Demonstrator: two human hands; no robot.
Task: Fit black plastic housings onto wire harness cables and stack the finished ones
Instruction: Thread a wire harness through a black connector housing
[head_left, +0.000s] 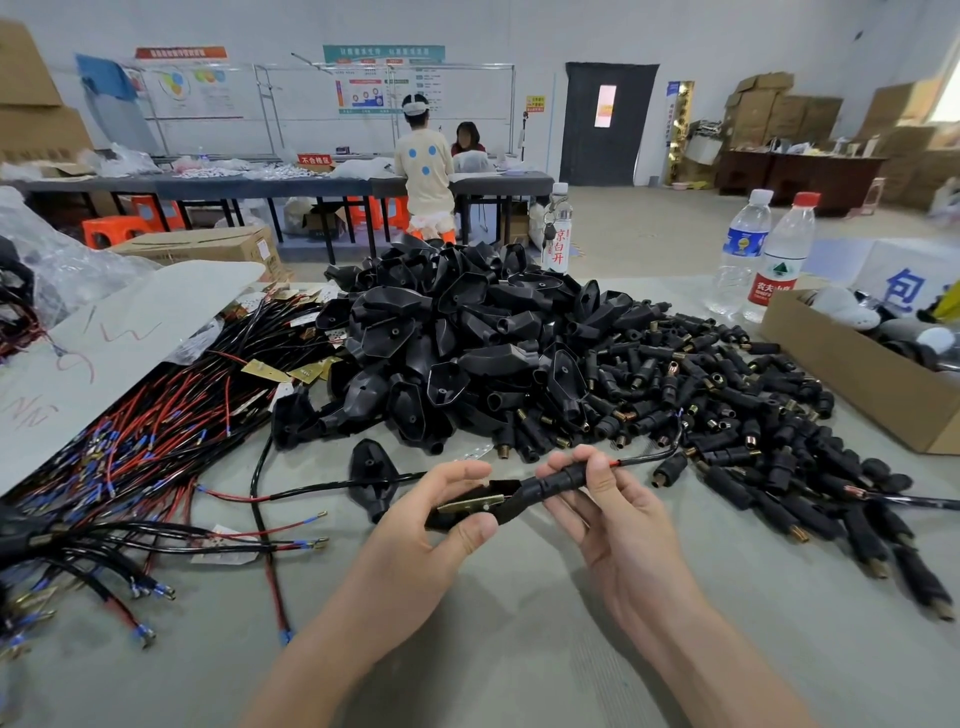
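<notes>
My left hand grips a black plastic housing with a brass strip lying in it. My right hand pinches a black ribbed sleeve at the housing's right end, where a black cable with a red wire runs out toward the right. Another housing lies on the table just left of my hands, threaded on a cable. A large heap of empty housings sits in the middle of the table. Small black connector sleeves spread to the right. Wire harness cables lie at the left.
A cardboard box stands at the right edge, with two water bottles behind it and a third bottle behind the heap. A white sheet covers cables at the left. Two people are at a far table.
</notes>
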